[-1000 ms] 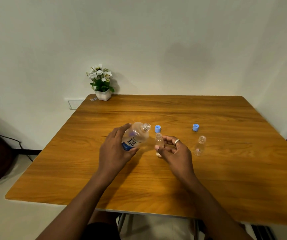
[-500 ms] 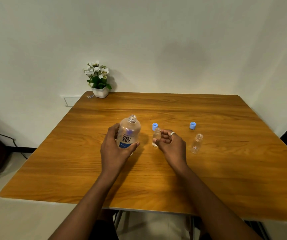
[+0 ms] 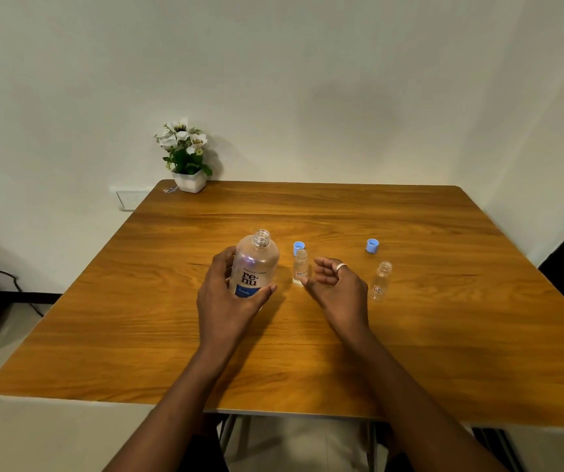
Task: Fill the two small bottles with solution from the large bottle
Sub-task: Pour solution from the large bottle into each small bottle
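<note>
On the wooden table [image 3: 103,335], left hand [image 3: 223,301] grips the uncapped Renu bottle [image 3: 256,264]; right hand [image 3: 336,290], loose and empty, could topple the small bottle [image 3: 300,271] beside it.

you're seeing soft, warm, rather dim light. blurred shadows fall right of your left hand [image 3: 226,301] and the plant [image 3: 185,155], with a faint one on the far wall [image 3: 341,107]. the tabletop [image 3: 410,335] edges bow from the wide lens. a pale sheen sits on the large bottle [image 3: 256,264].

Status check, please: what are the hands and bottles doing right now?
Left hand grips large bottle, upright, uncapped. Right hand open beside middle small bottle. Nothing in the way.
</note>
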